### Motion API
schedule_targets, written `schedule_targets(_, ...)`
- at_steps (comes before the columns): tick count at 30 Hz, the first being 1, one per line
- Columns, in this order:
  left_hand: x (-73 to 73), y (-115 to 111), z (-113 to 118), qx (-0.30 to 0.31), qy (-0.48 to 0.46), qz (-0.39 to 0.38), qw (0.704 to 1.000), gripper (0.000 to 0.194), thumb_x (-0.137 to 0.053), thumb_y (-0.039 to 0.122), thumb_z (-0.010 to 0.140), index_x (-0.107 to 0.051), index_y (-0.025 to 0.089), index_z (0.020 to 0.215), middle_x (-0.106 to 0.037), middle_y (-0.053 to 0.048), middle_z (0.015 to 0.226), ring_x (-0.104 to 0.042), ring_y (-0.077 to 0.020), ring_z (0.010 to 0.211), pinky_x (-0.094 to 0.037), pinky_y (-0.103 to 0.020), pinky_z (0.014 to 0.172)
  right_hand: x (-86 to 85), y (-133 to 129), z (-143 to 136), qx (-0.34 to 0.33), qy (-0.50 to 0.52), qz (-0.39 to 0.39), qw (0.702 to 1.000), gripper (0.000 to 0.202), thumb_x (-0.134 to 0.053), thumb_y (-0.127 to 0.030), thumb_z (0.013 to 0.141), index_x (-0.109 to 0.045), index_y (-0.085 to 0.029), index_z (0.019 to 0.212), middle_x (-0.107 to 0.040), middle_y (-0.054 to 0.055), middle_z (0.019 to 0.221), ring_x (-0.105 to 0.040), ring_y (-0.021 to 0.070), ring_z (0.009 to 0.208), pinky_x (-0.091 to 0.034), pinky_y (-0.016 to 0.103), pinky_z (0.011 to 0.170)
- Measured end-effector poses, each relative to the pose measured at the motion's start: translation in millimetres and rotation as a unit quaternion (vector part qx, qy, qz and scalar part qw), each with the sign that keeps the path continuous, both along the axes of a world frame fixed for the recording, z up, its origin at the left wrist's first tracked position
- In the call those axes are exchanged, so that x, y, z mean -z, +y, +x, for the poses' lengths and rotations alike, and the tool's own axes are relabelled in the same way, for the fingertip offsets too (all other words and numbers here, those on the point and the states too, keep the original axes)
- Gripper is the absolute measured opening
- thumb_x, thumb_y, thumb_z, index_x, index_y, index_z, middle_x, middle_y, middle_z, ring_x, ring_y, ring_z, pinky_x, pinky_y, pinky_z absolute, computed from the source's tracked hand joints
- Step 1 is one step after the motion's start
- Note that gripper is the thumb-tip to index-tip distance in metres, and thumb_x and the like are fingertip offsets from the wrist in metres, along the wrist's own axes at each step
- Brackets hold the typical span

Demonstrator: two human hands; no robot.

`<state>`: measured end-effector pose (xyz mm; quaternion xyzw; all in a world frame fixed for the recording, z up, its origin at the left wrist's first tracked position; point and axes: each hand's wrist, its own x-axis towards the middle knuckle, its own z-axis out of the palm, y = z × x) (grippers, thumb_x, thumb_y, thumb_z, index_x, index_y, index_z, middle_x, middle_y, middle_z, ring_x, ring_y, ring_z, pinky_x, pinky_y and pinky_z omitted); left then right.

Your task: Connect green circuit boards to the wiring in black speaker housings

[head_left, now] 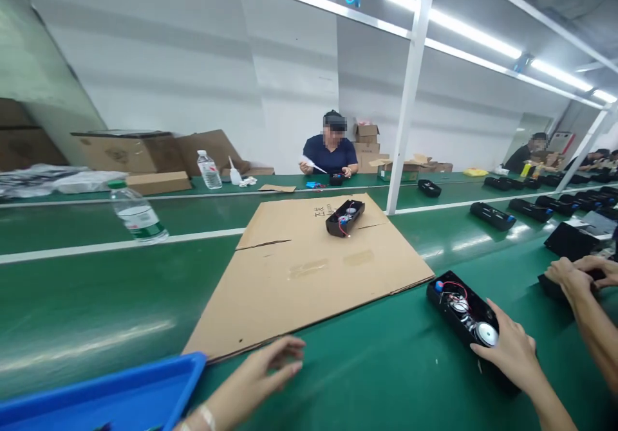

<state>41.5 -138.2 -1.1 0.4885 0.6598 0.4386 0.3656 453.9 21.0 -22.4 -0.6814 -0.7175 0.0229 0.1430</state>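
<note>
My right hand (514, 347) grips the near end of a black speaker housing (451, 318), thumb on one side and fingers on the other. The housing lies open side up on the green bench, showing round silver speaker drivers, red wires and a blue part inside. My left hand (268, 370) hovers near the front edge of a flat cardboard sheet (270, 289), with nothing in it and the thumb apart from the half-curled fingers. On that sheet, toward the back, rests a second black speaker housing (345, 219) with wires showing.
A blue tray (145, 386) stands at the lower left, a water bottle (138, 215) behind it. At the right, a co-worker's hands (574, 276) handle another black housing. Several housings line the bench beyond. A person (331, 151) sits opposite, and a white post (408, 109) rises behind the cardboard.
</note>
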Motion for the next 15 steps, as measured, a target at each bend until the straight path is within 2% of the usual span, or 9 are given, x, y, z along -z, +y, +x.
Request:
schedule_targets(2,-2.0,50.7,-13.5,-0.033,0.081,0.000,0.996,0.026,-0.063,0.043,0.063,-0.065,0.021,0.077,-0.072,-0.007,0.081,-0.068,-0.0236,0.072,-0.056,-0.030,0.052,5.9,10.8,15.6,0.056,-0.012,-0.001,0.998,0.077,-0.053,-0.049,0.065,-0.036,-0.016,0.132,-0.056,0.015,0.118,-0.054,0.0377,0.101,-0.043,0.048,0.074)
schedule_targets(4,-2.9,103.1,-26.5,-0.074,0.120,0.005,0.990,0.029,-0.063,0.041,0.066,-0.062,0.017,0.083,-0.069,-0.010,0.089,-0.067,-0.0248,0.077,-0.056,-0.033,0.056,3.1,14.3,15.6,0.081,-0.042,0.010,0.996,0.070,-0.055,-0.048,0.065,-0.045,-0.015,0.125,-0.057,0.018,0.115,-0.055,0.0402,0.097,-0.044,0.050,0.071)
schedule_targets(6,-3.2,152.0,-37.2,-0.105,0.163,-0.003,0.981,0.029,-0.063,0.035,0.072,-0.061,0.014,0.092,-0.065,-0.012,0.097,-0.064,-0.0241,0.085,-0.054,-0.038,0.070,-11.3,7.2,-5.1,0.037,-0.086,0.074,0.993,0.054,-0.058,-0.040,0.064,-0.055,-0.015,0.112,-0.058,0.021,0.113,-0.055,0.0417,0.098,-0.044,0.052,0.073)
schedule_targets(7,-3.1,174.2,-41.2,-0.114,0.187,-0.009,0.976,0.029,-0.061,0.032,0.077,-0.059,0.013,0.099,-0.063,-0.011,0.103,-0.062,-0.0230,0.091,-0.052,-0.041,0.077,-22.9,-0.2,-23.3,-0.028,-0.097,0.125,0.987,0.045,-0.058,-0.035,0.065,-0.058,-0.015,0.106,-0.059,0.020,0.111,-0.055,0.0401,0.098,-0.044,0.051,0.074)
schedule_targets(8,-2.7,194.7,-44.1,-0.121,0.210,-0.019,0.970,0.029,-0.059,0.029,0.080,-0.056,0.014,0.105,-0.060,-0.009,0.110,-0.059,-0.0226,0.097,-0.049,-0.044,0.082,-36.8,-9.4,-45.9,-0.137,-0.079,0.169,0.973,0.039,-0.057,-0.032,0.069,-0.058,-0.017,0.105,-0.061,0.017,0.108,-0.057,0.0347,0.096,-0.046,0.045,0.073)
schedule_targets(10,-1.0,230.9,-46.8,-0.129,0.253,-0.034,0.958,0.033,-0.056,0.027,0.083,-0.052,0.016,0.114,-0.053,-0.009,0.120,-0.054,-0.0243,0.106,-0.045,-0.048,0.088,-67.9,-29.3,-99.5,-0.363,-0.033,0.204,0.908,0.028,-0.052,-0.030,0.078,-0.057,-0.020,0.103,-0.066,0.010,0.096,-0.061,0.0235,0.081,-0.048,0.035,0.065)
schedule_targets(11,0.6,246.8,-47.2,-0.128,0.272,-0.041,0.953,0.036,-0.056,0.027,0.083,-0.050,0.017,0.117,-0.050,-0.010,0.124,-0.052,-0.0253,0.109,-0.044,-0.049,0.089,-82.8,-38.1,-127.5,-0.441,-0.010,0.215,0.871,0.017,-0.050,-0.030,0.080,-0.059,-0.021,0.092,-0.067,0.006,0.083,-0.060,0.0193,0.068,-0.047,0.031,0.055)
schedule_targets(13,5.3,274.7,-48.1,-0.127,0.302,-0.055,0.943,0.041,-0.055,0.028,0.084,-0.046,0.018,0.122,-0.045,-0.010,0.130,-0.048,-0.0269,0.112,-0.042,-0.050,0.091,-106.5,-50.9,-177.8,-0.551,0.009,0.231,0.801,0.014,-0.051,-0.028,0.081,-0.054,-0.022,0.070,-0.057,-0.001,0.055,-0.049,0.0134,0.047,-0.037,0.026,0.039)
schedule_targets(15,11.3,296.2,-51.7,-0.128,0.324,-0.073,0.935,0.045,-0.056,0.029,0.083,-0.043,0.020,0.125,-0.042,-0.010,0.133,-0.046,-0.0281,0.115,-0.041,-0.051,0.092,-119.2,-57.7,-213.6,-0.585,0.015,0.266,0.766,0.013,-0.050,-0.022,0.082,-0.054,-0.021,0.070,-0.052,-0.003,0.049,-0.044,0.0116,0.043,-0.034,0.025,0.037)
